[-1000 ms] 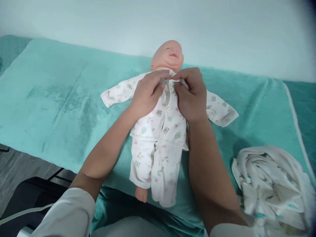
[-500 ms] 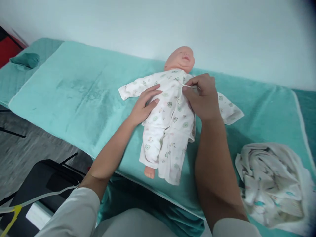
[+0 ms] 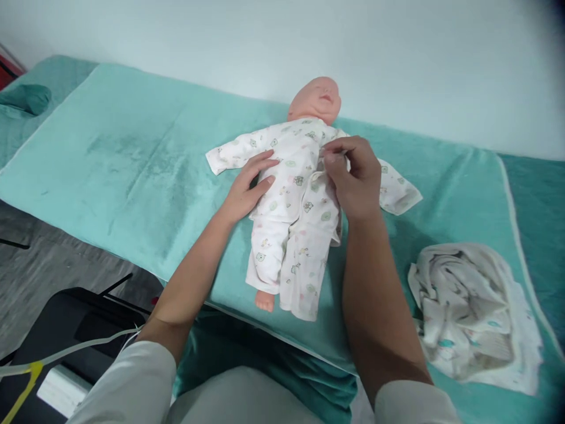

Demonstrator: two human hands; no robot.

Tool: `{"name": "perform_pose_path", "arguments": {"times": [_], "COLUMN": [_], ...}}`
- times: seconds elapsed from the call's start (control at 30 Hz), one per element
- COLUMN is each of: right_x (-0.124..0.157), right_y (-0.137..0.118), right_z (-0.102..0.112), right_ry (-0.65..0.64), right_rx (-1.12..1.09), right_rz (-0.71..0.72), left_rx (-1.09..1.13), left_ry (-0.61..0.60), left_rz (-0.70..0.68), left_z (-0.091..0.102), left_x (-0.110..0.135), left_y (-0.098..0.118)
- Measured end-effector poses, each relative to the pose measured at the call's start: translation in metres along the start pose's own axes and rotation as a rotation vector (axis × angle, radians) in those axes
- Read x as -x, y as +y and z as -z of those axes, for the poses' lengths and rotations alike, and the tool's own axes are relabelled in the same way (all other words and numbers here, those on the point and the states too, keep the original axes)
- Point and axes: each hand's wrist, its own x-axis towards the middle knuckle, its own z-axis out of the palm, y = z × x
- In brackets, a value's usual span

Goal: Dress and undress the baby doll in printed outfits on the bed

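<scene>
A baby doll [image 3: 312, 101] lies on its back, dressed in a white printed baby shirt [image 3: 282, 171] and matching trousers [image 3: 269, 250]. One bare foot shows below a trouser leg. My left hand [image 3: 249, 185] rests on the side of the shirt, fingers apart and stretched out. At the chest my right hand [image 3: 355, 171] is closed in a pinch at the shirt's front opening. A small white bit shows between thumb and forefinger; the fingers partly hide it. Below that pinch the front flap is raised and wrinkled. The sleeve beyond my right hand lies flat.
The doll lies on a green padded bed [image 3: 132, 153] against a white wall [image 3: 397, 65]. A crumpled printed cloth [image 3: 468, 312] lies at the right. A black chair [image 3: 66, 330] with a white box [image 3: 64, 391] stands at lower left, near a pale cable [image 3: 83, 347].
The thin white tie stretched to my right hand no longer shows, and the shirt front there is now lifted. My left hand stays on the shirt. The whole view has shifted slightly.
</scene>
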Motion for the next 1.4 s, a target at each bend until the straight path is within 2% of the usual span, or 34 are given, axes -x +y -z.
{"name": "perform_pose_path", "arguments": {"times": [0.13, 0.23, 0.43, 0.63, 0.8, 1.0, 1.23, 1.4], "right_x": [0.010, 0.019, 0.029, 0.027, 0.028, 0.028, 0.026, 0.027], "right_y": [-0.016, -0.018, -0.011, -0.004, -0.002, -0.002, -0.002, -0.004], "right_z": [0.015, 0.017, -0.001, -0.001, 0.000, -0.005, -0.003, -0.007], "right_ry": [-0.097, -0.140, -0.013, -0.027, -0.051, -0.009, -0.092, -0.062], "right_rx": [0.113, 0.090, 0.023, 0.000, -0.020, -0.002, 0.033, 0.024], "right_rz": [0.081, 0.059, 0.002, -0.025, -0.036, -0.040, -0.032, -0.040], "left_rx": [-0.053, -0.092, -0.119, -0.115, -0.090, -0.084, -0.093, -0.080], "left_ry": [0.030, 0.068, 0.080, 0.102, 0.073, 0.054, 0.030, 0.038], "left_rz": [-0.026, -0.053, -0.046, -0.014, -0.023, -0.036, -0.045, -0.035], "left_z": [-0.006, -0.013, -0.029, -0.039, -0.039, -0.037, -0.035, -0.036], "left_x": [0.001, -0.001, -0.008, -0.020, -0.019, -0.017, -0.017, -0.015], "left_y": [0.004, 0.011, 0.035, 0.048, 0.048, 0.038, 0.031, 0.030]}}
